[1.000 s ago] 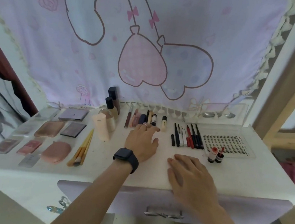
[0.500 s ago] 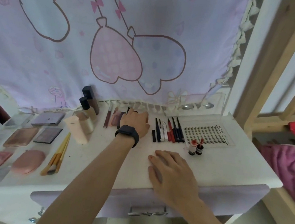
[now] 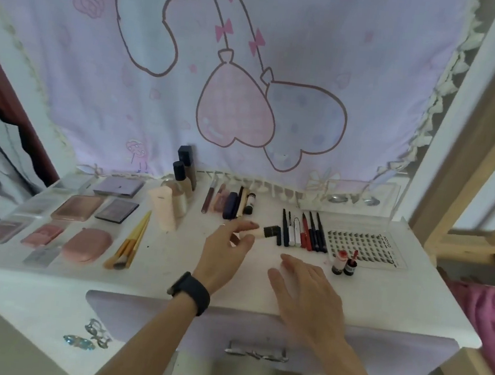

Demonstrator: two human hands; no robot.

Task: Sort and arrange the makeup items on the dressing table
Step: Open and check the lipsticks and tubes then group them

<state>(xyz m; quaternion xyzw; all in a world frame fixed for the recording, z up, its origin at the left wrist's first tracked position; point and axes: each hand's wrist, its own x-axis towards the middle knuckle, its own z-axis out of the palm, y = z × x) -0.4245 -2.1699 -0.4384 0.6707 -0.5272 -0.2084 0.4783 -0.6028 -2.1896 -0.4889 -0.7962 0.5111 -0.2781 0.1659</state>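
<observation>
My left hand [image 3: 226, 252], with a black watch on the wrist, pinches a small beige tube with a black cap [image 3: 266, 232] and holds it level just above the white dressing table [image 3: 168, 274]. My right hand [image 3: 305, 289] rests flat on the tabletop near the front edge. Behind the tube lies a row of lip products and small tubes [image 3: 232, 204]. To its right lies a row of black and red pencils and liners [image 3: 303, 230]. Two little red bottles [image 3: 344, 263] stand right of my right hand.
Palettes and compacts [image 3: 83, 208] lie in rows at the left, with brushes [image 3: 130, 242] beside them. Foundation bottles [image 3: 178, 188] stand at the back. A lash tray [image 3: 363, 242] lies at the right. A drawer handle [image 3: 255, 351] sits below; a printed cloth hangs behind.
My left hand reached back into the row of small tubes, then drew back toward me holding the beige tube with the black cap. My right hand stayed flat on the table.
</observation>
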